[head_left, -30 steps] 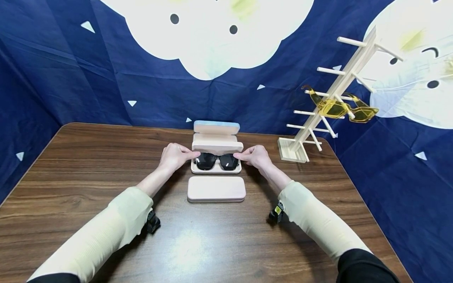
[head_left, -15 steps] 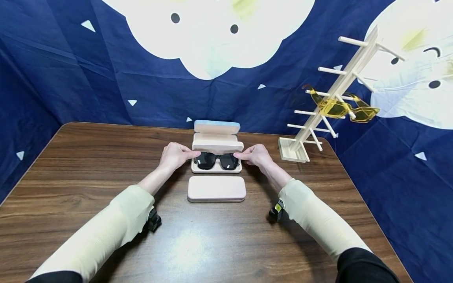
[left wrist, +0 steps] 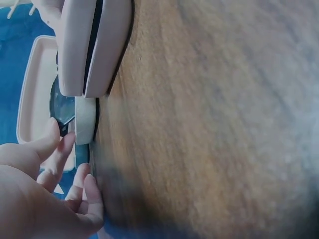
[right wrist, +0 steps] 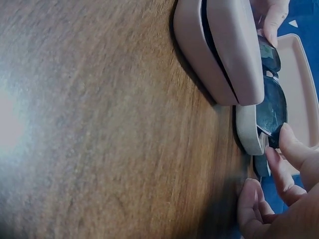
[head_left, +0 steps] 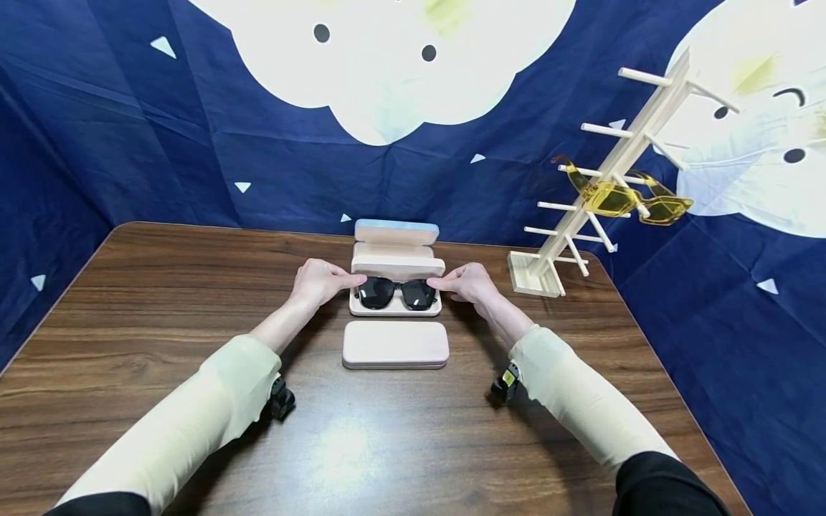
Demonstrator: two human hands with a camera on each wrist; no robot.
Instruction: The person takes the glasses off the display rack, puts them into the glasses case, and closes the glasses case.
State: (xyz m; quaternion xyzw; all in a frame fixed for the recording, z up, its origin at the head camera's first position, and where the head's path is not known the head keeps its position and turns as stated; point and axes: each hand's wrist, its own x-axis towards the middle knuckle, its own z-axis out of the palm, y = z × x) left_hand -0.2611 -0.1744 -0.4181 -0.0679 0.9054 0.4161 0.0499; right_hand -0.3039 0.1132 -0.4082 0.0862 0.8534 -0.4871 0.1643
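Dark sunglasses [head_left: 396, 294] lie at the open front glasses case [head_left: 395, 312], lenses facing up. My left hand [head_left: 319, 284] pinches their left corner between thumb and index finger. At the opposite corner, my right hand [head_left: 470, 284] pinches the frame the same way. The right wrist view shows the right thumb on the edge of the sunglasses [right wrist: 272, 105], whose lower side sits at the case wall. A shut pink glasses case [head_left: 395, 345] lies just in front, and it hides part of the sunglasses in both wrist views.
Behind the front case stands another open case with a blue lid [head_left: 396, 231]. A wooden peg rack [head_left: 568, 222] rises at the back right, carrying yellow glasses [head_left: 635, 203]. A blue cloth [head_left: 277, 154] hangs along the back edge of the wooden table [head_left: 168, 301].
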